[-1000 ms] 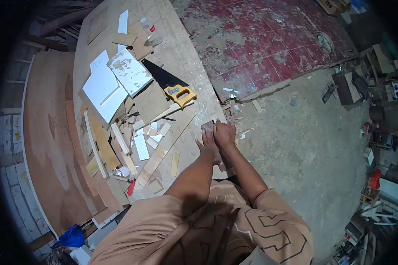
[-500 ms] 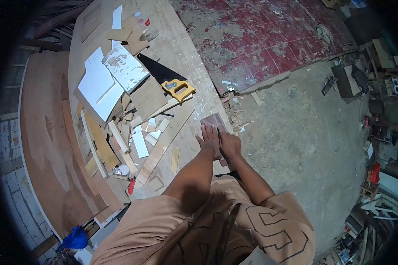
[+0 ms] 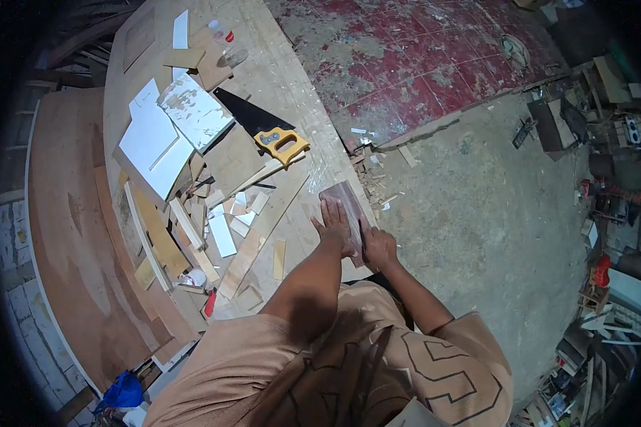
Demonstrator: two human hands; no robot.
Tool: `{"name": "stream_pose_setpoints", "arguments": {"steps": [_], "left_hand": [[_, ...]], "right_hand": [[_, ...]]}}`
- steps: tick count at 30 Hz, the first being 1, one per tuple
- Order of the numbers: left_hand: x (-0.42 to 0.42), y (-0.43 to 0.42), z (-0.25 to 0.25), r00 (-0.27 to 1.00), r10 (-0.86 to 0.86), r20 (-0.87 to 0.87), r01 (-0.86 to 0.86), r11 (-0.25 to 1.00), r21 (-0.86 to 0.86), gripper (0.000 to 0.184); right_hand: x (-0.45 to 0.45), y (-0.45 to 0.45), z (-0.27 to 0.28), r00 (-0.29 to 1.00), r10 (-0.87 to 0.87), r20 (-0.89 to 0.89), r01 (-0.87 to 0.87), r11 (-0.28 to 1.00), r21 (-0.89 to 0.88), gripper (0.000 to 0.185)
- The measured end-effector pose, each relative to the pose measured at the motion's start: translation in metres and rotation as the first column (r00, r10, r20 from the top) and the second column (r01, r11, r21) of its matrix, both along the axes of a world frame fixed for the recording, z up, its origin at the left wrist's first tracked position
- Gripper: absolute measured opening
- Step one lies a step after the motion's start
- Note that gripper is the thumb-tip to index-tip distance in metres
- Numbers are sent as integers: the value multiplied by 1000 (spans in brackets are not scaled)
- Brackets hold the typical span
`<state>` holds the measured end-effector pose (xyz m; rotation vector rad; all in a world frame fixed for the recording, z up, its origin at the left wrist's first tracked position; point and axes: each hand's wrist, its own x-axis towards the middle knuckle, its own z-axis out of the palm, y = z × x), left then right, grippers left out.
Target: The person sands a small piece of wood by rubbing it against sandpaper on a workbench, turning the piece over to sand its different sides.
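A dark reddish-brown board (image 3: pixel 343 191) lies along the right edge of the workbench. My left hand (image 3: pixel 333 222) rests flat on it, fingers stretched out and slightly spread. At the board's right side, my right hand (image 3: pixel 379 247) is closed around a thin dark tool (image 3: pixel 365 225); its tip shows above the fingers, but most of it is hidden and its kind does not show. Farther up the bench lies a handsaw (image 3: pixel 278 142) with a yellow handle and black blade, apart from both hands.
White panels (image 3: pixel 149 139), wood offcuts (image 3: pixel 189 224) and a red-handled item (image 3: pixel 211 302) lie on the workbench (image 3: pixel 263 43) to the left. Wood scraps (image 3: pixel 377 186) litter the concrete floor (image 3: pixel 470 206) beside the bench. Piled clutter (image 3: pixel 605 213) lines the far right.
My right hand has shifted a little right and toward my body, opening a gap from my left hand. The left hand still lies flat on the board. The view has shifted slightly.
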<state>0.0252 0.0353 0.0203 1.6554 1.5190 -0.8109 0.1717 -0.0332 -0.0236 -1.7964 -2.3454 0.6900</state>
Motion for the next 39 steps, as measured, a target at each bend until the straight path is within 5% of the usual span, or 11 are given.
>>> {"name": "stream_pose_setpoints", "arguments": {"steps": [2,10,18,27,35,39], "left_hand": [[1,2,-1,999,-4,-32,3,1000,-17,151],[2,1,4,999,2,-32,-2,1000,-7,149],[0,2,1,1000,-2,-19,1,1000,-20,148],[1,-2,-6,994,-62,-85,59,998,-31,148],[2,3,-1,999,-29,-38,26,998,-58,153],[1,-2,-11,999,-28,-45,26,999,-41,151]], "right_hand": [[-11,29,-14,995,87,52,-91,993,72,65],[-42,86,0,999,-51,-16,53,985,166,61],[2,1,3,999,2,54,3,996,-88,69],[-61,125,-8,999,-33,1,32,987,155,67],[-5,-11,0,993,-42,-107,53,993,106,69],[-6,-6,5,998,14,-60,-14,1000,-5,65]]}}
